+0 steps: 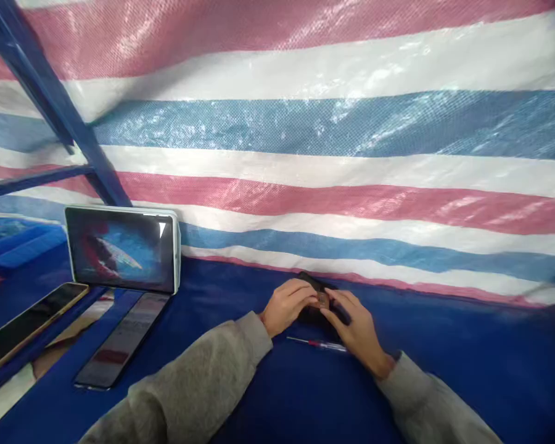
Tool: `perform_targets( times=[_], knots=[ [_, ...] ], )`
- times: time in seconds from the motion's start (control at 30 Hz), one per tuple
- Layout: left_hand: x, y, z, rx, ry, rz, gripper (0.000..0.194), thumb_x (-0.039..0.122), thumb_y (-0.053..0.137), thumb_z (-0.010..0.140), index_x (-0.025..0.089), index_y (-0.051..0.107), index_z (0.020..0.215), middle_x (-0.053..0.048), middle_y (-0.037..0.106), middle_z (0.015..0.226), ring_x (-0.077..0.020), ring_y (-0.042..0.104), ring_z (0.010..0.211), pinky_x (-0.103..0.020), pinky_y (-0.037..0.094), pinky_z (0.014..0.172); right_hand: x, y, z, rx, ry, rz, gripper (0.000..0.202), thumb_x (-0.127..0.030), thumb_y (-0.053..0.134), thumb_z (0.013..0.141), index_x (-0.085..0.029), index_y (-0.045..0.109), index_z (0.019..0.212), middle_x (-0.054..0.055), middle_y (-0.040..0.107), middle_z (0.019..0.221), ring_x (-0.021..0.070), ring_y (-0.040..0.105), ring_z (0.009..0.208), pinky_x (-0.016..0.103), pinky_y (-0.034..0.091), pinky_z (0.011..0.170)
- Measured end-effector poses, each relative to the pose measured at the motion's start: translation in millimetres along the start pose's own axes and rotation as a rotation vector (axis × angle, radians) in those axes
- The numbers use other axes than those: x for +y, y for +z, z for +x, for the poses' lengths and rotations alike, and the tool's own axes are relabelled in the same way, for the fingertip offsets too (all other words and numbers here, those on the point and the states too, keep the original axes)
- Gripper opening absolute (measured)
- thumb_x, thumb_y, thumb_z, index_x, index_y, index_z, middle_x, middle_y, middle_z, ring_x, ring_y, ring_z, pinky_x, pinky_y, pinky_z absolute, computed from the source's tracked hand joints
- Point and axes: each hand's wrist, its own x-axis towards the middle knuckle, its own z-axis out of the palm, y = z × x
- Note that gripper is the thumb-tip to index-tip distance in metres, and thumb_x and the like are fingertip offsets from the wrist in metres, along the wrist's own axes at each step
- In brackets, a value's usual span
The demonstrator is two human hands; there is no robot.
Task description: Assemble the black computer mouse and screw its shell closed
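Note:
My left hand (289, 306) and my right hand (357, 327) meet over a black object (309, 316) on the blue table. Between their fingertips is a small brownish piece (322, 300), gripped from both sides; its kind is too small to make out. The fingers of both hands are closed in a pinch. Much of the black object is hidden by the hands. Just in front of them lies a thin screwdriver (317, 343) with a red and clear handle, its shaft pointing left. Neither hand touches it.
A tablet (123, 250) in a white case stands propped at the left, its screen lit. Before it lie a phone (124, 342) and another gold-edged phone (30, 327). Blue trays (23, 243) sit at the far left. A striped tarp (333, 203) hangs behind the table, beside a blue metal frame (69, 105).

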Motion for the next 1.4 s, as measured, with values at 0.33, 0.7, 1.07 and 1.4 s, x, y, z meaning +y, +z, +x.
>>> perform_targets(
  times=[0.33,0.7,1.07,1.4],
  knots=[
    [4,-3.6,0,0.004,-0.087,-0.068,0.025,0.028,0.059,0.094,0.017,0.062,0.117,-0.010,0.065,0.113,-0.0204,0.063,0.106,-0.035,0.055,0.095,-7,-3,3,0.049,-0.014,0.018,0.035,-0.039,0.061,0.088,-0.022,0.064,0.118,0.009,0.068,0.104,0.0211,0.065,0.088,0.037,0.055,0.080],
    [-5,1.5,-6,-0.074,-0.189,-0.048,0.035,0.031,0.063,0.091,0.021,0.061,0.124,-0.008,0.066,0.118,-0.0198,0.064,0.108,-0.035,0.053,0.098,-13,-8,5,0.136,0.001,0.034,0.036,-0.031,0.060,0.090,-0.020,0.061,0.124,0.006,0.068,0.090,0.0177,0.064,0.078,0.032,0.054,0.075],
    [-2,0.4,-3,-0.029,-0.150,-0.052,0.033,0.035,0.062,0.091,0.020,0.063,0.121,-0.009,0.068,0.112,-0.0207,0.065,0.103,-0.038,0.056,0.094,-20,-13,7,0.135,0.040,0.153,0.037,-0.029,0.061,0.088,-0.020,0.062,0.125,0.007,0.069,0.095,0.0182,0.066,0.083,0.031,0.055,0.077],
    [2,-5.6,0,-0.097,-0.160,-0.104,0.037,0.040,0.061,0.091,0.017,0.063,0.121,-0.009,0.069,0.111,-0.0207,0.066,0.101,-0.034,0.055,0.094,-20,-13,7,0.151,0.111,0.193,0.020,-0.030,0.058,0.091,-0.019,0.070,0.103,0.006,0.072,0.093,0.0179,0.068,0.083,0.030,0.053,0.078]
  ],
)
